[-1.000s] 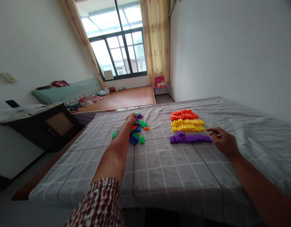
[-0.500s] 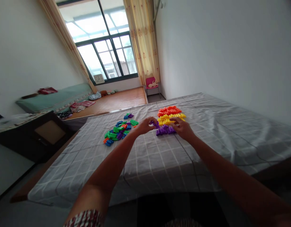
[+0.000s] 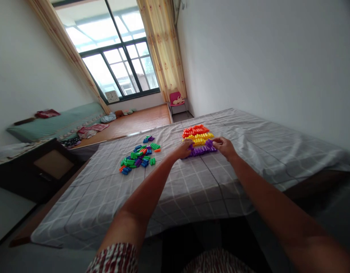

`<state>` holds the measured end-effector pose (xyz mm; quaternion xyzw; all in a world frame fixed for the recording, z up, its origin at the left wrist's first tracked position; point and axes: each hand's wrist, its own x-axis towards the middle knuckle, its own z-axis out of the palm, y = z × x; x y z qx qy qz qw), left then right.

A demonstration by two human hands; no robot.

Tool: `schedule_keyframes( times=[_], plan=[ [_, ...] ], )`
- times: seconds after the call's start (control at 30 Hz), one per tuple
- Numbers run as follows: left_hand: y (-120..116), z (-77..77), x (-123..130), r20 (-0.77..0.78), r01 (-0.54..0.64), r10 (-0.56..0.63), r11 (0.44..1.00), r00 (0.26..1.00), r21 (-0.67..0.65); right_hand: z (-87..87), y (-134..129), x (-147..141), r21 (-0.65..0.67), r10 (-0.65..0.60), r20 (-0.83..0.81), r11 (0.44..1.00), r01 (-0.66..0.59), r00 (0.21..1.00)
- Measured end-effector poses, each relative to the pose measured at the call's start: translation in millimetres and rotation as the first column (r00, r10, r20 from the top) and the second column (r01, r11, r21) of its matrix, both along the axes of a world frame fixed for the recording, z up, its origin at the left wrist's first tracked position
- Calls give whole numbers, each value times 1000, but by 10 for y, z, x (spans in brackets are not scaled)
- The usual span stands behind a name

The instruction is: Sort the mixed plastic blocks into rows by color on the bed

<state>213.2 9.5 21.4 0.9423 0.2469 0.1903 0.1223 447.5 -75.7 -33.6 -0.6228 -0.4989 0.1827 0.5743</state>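
Note:
A row of purple plastic toy blocks [image 3: 202,151] lies on the checked cloth between my two hands. At the right end of that row, my right hand [image 3: 224,147] pinches a purple block [image 3: 209,143] between thumb and fingers. My left hand [image 3: 184,149] is curled at the row's left end, its fingertips against the purple blocks and partly hidden by the hand itself. Just behind are rows of yellow blocks [image 3: 202,138], and beyond those orange-red blocks [image 3: 195,131].
Left of my hands, a loose pile of green, blue, purple and orange blocks [image 3: 138,158] is spread on the grey checked cloth [image 3: 180,185]. A dark cabinet [image 3: 46,167] stands at the left, a white wall [image 3: 263,57] at the right. Farther off is a pink chair [image 3: 175,98].
My left hand has brought its purple block to the row's left end. My right hand has moved to the right end, where a purple block now shows in its fingers. The view has shifted slightly.

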Motion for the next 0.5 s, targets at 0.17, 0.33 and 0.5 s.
schedule_keyframes(
  times=[0.17,0.33,0.5],
  plan=[
    [-49,19,17,-187,-63,85,991,979,117,-84,-49,27,-37,-148,201,987,159,968],
    [-80,22,26,-279,-223,257,963,925,149,-68,-112,27,-91,-192,329,968,234,924],
    [-150,-47,95,-303,-212,246,967,921,141,-68,-154,47,-136,-157,385,965,224,909]
  ],
)
